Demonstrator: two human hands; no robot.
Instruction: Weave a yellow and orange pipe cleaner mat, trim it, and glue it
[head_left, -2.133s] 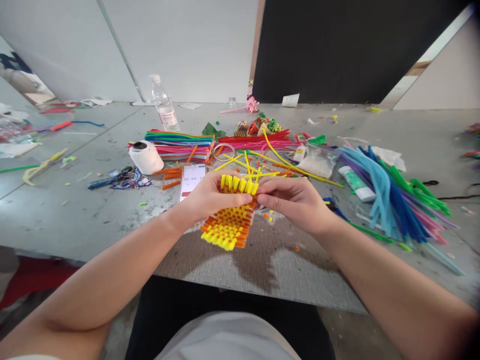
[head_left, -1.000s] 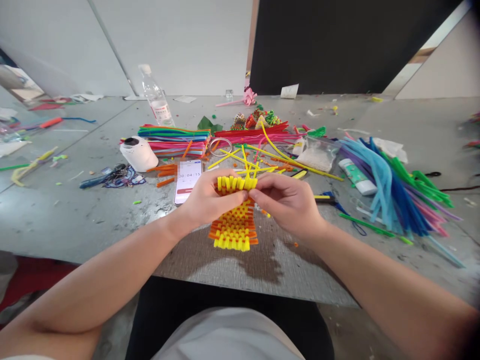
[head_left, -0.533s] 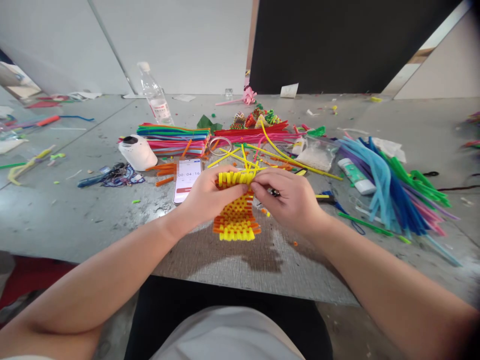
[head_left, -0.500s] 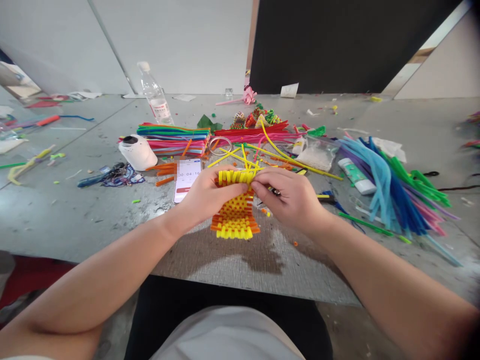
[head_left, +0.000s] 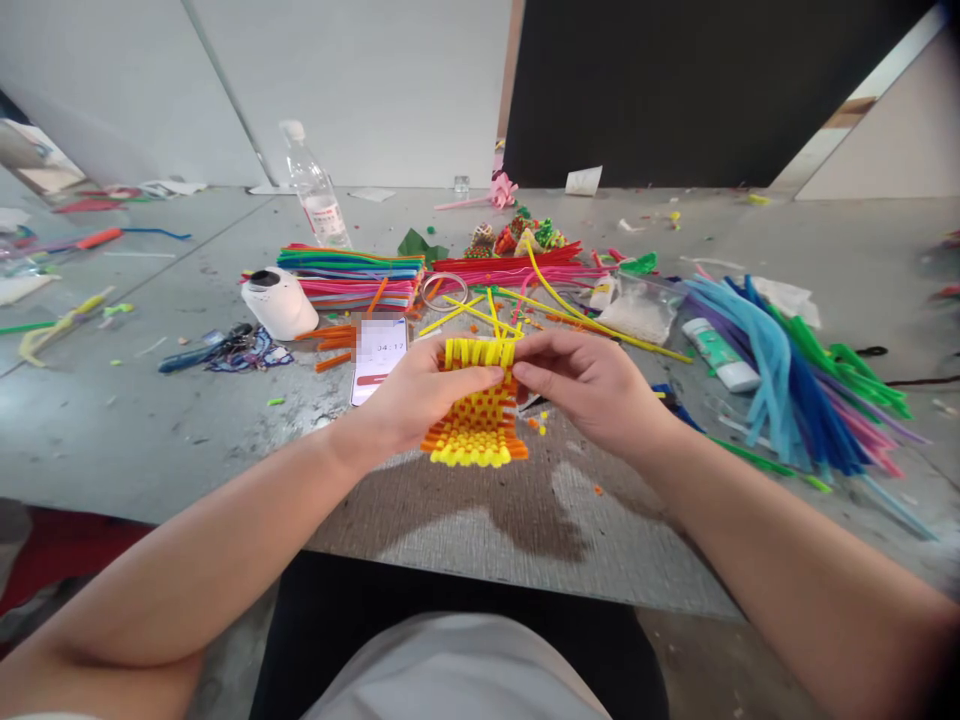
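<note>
A woven band of yellow and orange pipe cleaners (head_left: 474,440) is held up above the table edge. Its upper end shows a row of folded yellow loops, and its lower end hangs free. My left hand (head_left: 420,390) is closed on the band's upper left side, thumb lying across the front. At the upper right corner, my right hand (head_left: 596,385) pinches the band's edge between thumb and forefinger. The exact strand under the right fingertips is hidden. Loose yellow pipe cleaners (head_left: 493,305) lie on the table just behind.
A phone (head_left: 380,355) showing a timer lies behind my left hand. Beyond are a white spool-like container (head_left: 279,303), a plastic bottle (head_left: 315,195) and bundled coloured pipe cleaners (head_left: 352,270). On the right lie a tube (head_left: 720,355) and blue pipe cleaners (head_left: 810,385).
The band's lower end has swung up slightly, and both hands sit a little further right in view. The right fingers have shifted along the band's corner. The whole view has moved a little.
</note>
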